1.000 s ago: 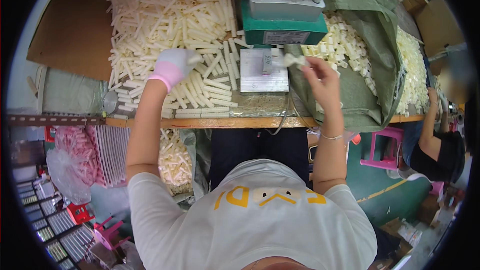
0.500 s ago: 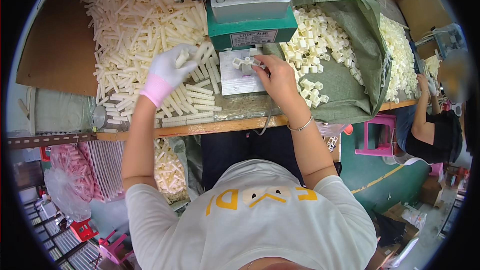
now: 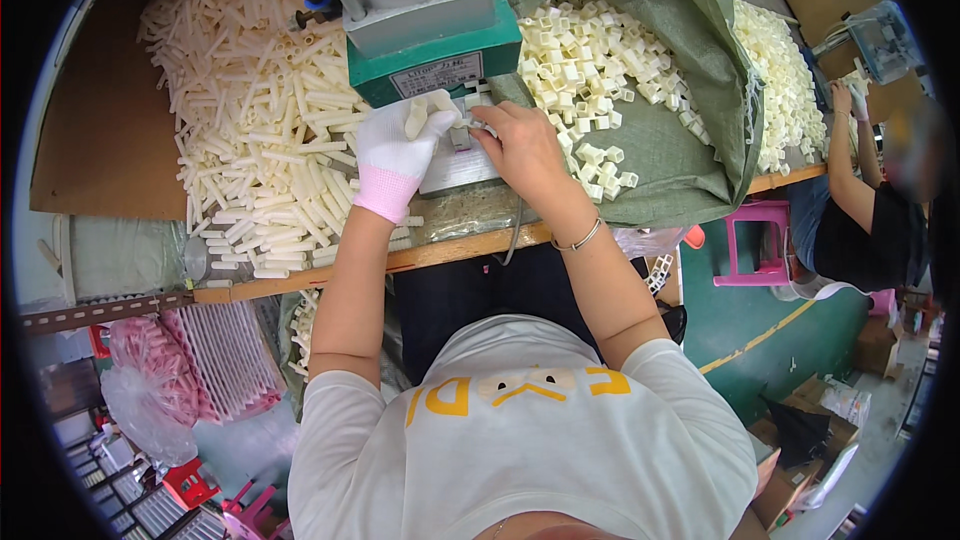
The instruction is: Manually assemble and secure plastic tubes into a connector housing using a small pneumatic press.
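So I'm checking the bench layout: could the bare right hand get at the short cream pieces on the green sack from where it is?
Probably yes. The right hand rests at the press plate, and the short cream pieces lie uncovered just beside it on the green sack.

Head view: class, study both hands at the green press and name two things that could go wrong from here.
1. Both the gloved left hand and the bare right hand sit at the metal plate under the green press, so fingers could be pinched.
2. The long cream tubes lie heaped to the table edge; the left forearm could knock some off.
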`<state>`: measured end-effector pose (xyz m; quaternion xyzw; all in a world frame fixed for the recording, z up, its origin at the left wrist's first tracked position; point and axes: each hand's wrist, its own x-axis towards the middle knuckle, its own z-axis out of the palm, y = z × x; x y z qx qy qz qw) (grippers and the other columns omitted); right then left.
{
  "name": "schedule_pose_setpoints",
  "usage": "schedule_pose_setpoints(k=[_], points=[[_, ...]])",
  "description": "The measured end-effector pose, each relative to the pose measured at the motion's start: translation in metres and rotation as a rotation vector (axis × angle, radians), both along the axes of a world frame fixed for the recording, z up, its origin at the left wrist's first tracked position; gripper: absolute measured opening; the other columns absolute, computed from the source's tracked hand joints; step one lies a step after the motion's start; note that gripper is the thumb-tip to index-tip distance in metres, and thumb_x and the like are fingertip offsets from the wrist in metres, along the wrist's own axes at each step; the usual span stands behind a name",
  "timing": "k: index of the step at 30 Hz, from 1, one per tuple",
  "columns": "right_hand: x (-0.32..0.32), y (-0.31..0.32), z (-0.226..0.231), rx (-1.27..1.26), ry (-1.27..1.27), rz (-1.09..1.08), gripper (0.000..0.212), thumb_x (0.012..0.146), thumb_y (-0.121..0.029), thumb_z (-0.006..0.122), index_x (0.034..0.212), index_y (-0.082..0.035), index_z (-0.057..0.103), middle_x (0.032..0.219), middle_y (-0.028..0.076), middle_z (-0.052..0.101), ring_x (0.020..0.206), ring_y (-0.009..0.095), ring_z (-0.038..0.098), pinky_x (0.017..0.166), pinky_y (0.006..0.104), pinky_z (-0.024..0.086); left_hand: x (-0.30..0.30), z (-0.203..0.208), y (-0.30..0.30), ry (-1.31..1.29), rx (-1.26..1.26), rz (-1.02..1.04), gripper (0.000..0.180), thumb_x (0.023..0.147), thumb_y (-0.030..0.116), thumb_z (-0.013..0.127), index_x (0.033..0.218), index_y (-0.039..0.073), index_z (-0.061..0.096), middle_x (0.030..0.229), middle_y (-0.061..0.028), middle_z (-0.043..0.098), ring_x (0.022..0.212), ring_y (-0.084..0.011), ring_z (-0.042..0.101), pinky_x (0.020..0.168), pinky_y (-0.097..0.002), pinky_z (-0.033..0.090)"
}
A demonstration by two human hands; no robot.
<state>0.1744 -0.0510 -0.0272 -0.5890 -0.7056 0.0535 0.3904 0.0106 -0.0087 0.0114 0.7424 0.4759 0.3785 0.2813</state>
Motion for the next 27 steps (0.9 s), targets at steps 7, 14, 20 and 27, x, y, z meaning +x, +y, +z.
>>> schedule_pose_setpoints(k=[7,14,20,27], points=[[0.003,-0.003,0.006,0.028,-0.045,0.019,0.021,0.077,-0.012,0.069,0.097,-0.007,0.067,0.078,0.01,0.063,0.07,0.03,0.06,0.066,0.0394,0.046,0.001,0.001,0.0,0.318,0.46,0.024,0.021,0.078,0.026,0.07,0.085,0.007,0.066,0.077,-0.0122,0.064,0.077,-0.0334,0.059,0.072,-0.0406,0.046],[0.059,-0.029,-0.004,0.055,0.304,-0.386,0.019,0.08,-0.015,0.069,0.097,-0.007,0.069,0.085,0.009,0.066,0.064,0.022,0.062,0.06,0.0335,0.05,-0.002,0.001,0.002,0.388,0.429,-0.024,0.022,0.079,0.029,0.067,0.083,0.008,0.065,0.074,-0.0108,0.063,0.072,-0.0319,0.058,0.067,-0.0392,0.044],[0.138,-0.039,-0.034,-0.209,0.161,-0.635,0.018,0.078,-0.017,0.07,0.095,-0.011,0.07,0.084,0.008,0.065,0.068,0.023,0.062,0.065,0.0349,0.049,0.002,0.001,0.006,0.357,0.516,-0.027,0.019,0.082,0.029,0.063,0.077,0.011,0.064,0.069,-0.0073,0.062,0.069,-0.0261,0.062,0.063,-0.0386,0.042],[0.142,-0.027,-0.05,-0.25,-0.109,-0.537,0.03,0.07,-0.024,0.076,0.098,-0.015,0.07,0.079,0.008,0.058,0.08,0.028,0.058,0.072,0.039,0.048,-0.001,0.005,0.001,0.421,0.495,-0.053,0.014,0.078,0.022,0.064,0.084,0.01,0.067,0.076,-0.0099,0.064,0.072,-0.0312,0.061,0.064,-0.0425,0.046]])
